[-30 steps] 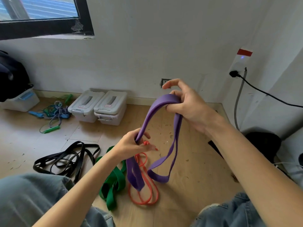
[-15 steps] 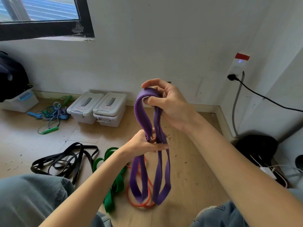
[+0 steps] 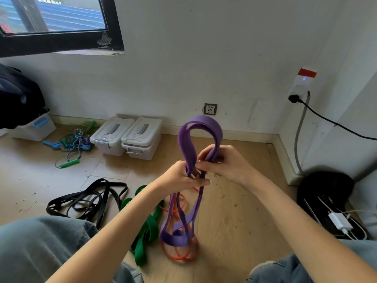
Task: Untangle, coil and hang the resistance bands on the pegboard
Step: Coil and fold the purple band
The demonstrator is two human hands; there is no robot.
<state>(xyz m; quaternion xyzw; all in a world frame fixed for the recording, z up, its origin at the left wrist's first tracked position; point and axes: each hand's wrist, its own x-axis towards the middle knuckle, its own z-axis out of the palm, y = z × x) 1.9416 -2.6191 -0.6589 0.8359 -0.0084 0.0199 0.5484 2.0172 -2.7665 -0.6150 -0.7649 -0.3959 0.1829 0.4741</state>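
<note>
Both hands have closed in on each other since a moment ago: the right hand (image 3: 228, 164), which held the top of the fold up high, has come down to the gathered middle, leaving a tall arch of purple resistance band (image 3: 201, 127) standing above the fists, while the left hand (image 3: 181, 176) has stayed at mid-height. That band is held in the air in front of the person, over the wooden floor (image 3: 234, 211), its lower loops hanging down near the orange band (image 3: 179, 256) that lies there. Beside it lie a green band (image 3: 149, 229) and, further left, a tangled black band (image 3: 87, 199), none of them coiled yet; no pegboard is in view. Each hand has its fingers curled round the bunched purple strands, the right pinching them between thumb and fingers just above the left. Flat, wide and matte, the purple band looks light and limp, yet springy enough that the folds would likely spring open if let go, so the best hold is probably at the gathered waist where all layers cross. Its surface seems grippy rather than slick.
</note>
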